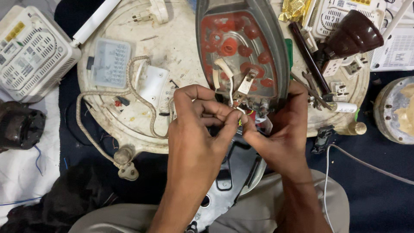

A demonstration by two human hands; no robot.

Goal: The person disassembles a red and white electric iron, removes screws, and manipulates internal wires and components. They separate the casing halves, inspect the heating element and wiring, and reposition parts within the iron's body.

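Both hands were pinched tight on thin wires point(239, 113) at the rear of an opened clothes iron point(241, 51); left hand point(196, 129) and right hand point(280, 133) met fingertip to fingertip just below its red-coated inside. Those wires looked soft and easy to snap, best held near the ends. The iron's metal body seemed heavy and stiff. A clear plastic box point(111, 62) sat well left; contents too blurry to tell.

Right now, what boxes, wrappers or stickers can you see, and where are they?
Clear plastic box: on the round table, upper left, rectangular, see-through grey.
Gold wrapper: top edge, right of the open iron, crumpled and shiny.
Yellow sticker: on the white vented box far left, small strip.
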